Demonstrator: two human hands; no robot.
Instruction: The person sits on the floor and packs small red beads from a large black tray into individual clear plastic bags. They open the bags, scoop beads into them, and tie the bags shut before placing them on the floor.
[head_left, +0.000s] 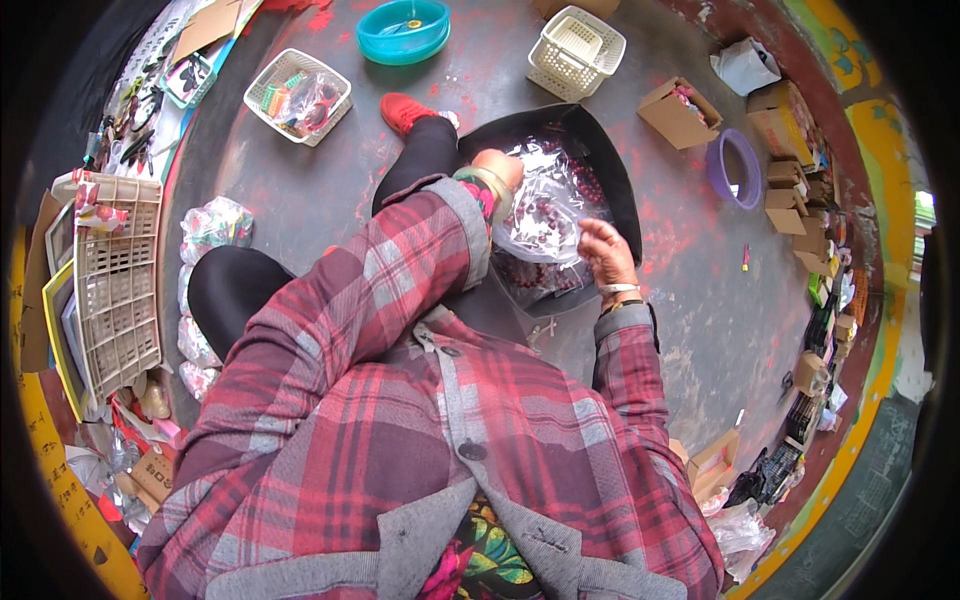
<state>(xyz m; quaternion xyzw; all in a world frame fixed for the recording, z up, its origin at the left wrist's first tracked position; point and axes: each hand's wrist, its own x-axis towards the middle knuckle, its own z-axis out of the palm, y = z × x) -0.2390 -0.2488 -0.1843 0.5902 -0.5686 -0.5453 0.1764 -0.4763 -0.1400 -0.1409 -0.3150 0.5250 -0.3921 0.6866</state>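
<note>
A black box (626, 176) lies open before me, holding clear plastic packaging and strings of dark red beads (587, 184). A clear, shiny plastic bag (536, 236) lies on top, with dark beads showing through it. My left hand (501, 169), with a pale bangle at the wrist, is closed in a fist at the bag's upper left edge and seems to grip the plastic. At the bag's right edge is my right hand (606, 251), its fingers bent; whether they pinch the film is not plain.
Beyond the box stand teal basins (403, 52), a white basket (345, 109) of packaged goods and stacked cream baskets (619, 52). Cardboard boxes (679, 127) and a purple basin (712, 169) are at the right. Wrapped bundles (217, 225) line the left, near a plastic crate (120, 285).
</note>
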